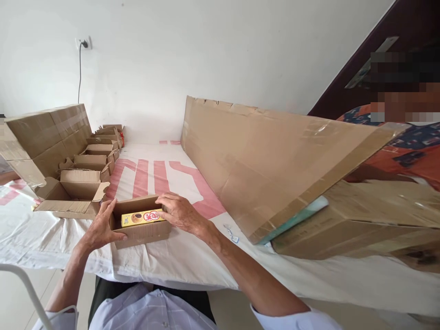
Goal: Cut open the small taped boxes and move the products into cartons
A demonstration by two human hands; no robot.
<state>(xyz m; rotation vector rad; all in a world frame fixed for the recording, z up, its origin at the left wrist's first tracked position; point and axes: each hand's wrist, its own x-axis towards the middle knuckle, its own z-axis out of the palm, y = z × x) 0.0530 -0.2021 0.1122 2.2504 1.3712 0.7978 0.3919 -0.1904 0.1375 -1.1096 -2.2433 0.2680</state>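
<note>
A small open cardboard box (144,234) sits on the cloth-covered table in front of me. Inside it lies a yellow carton (137,218) with red lettering and a picture of a cup. My left hand (101,227) grips the left end of the small box, thumb along its front wall. Over the right end curls my right hand (180,211), its fingertips at the back rim and against the yellow carton's right end. The right thumb is hidden.
A row of open small boxes (82,176) runs back along the left, beside stacked sealed cartons (65,123). A large cardboard panel (261,160) leans at right, with another carton (360,220) and a person in an orange patterned top (395,158) behind it. A small clear-and-blue item (232,234) lies by the panel.
</note>
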